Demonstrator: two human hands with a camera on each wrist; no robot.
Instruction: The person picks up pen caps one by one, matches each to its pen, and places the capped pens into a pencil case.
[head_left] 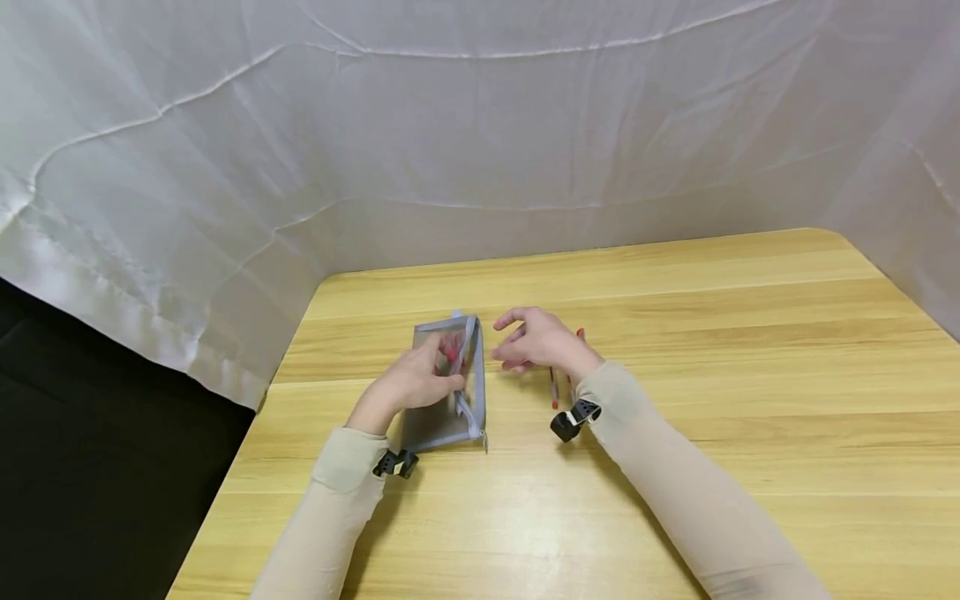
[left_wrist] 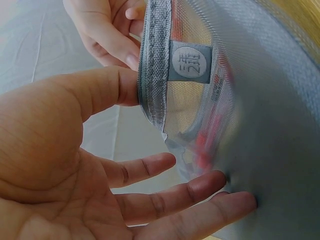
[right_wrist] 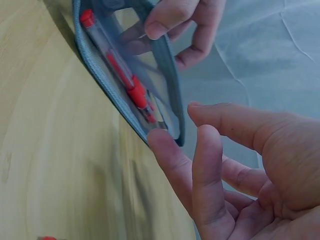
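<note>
A grey mesh zip pouch [head_left: 442, 421] lies on the wooden table [head_left: 675, 317], left of centre. My left hand [head_left: 433, 375] holds its opening apart, the thumb [left_wrist: 107, 90] against the grey zip edge [left_wrist: 154, 60] and the fingers [left_wrist: 200, 192] under the mesh. Inside the pouch [right_wrist: 95, 60] lies a red pen [right_wrist: 122, 72]. My right hand [head_left: 516, 342] hovers just right of the opening with loosely spread fingers [right_wrist: 172, 160], holding nothing, one fingertip close to the pouch's corner. Partly hidden under that wrist, more red pens [head_left: 554, 390] lie on the table.
A white cloth backdrop [head_left: 480, 125] walls the table at the back and both sides. The table's left edge [head_left: 247, 442] drops to a dark floor. Bare wood stretches to the right and front of the hands.
</note>
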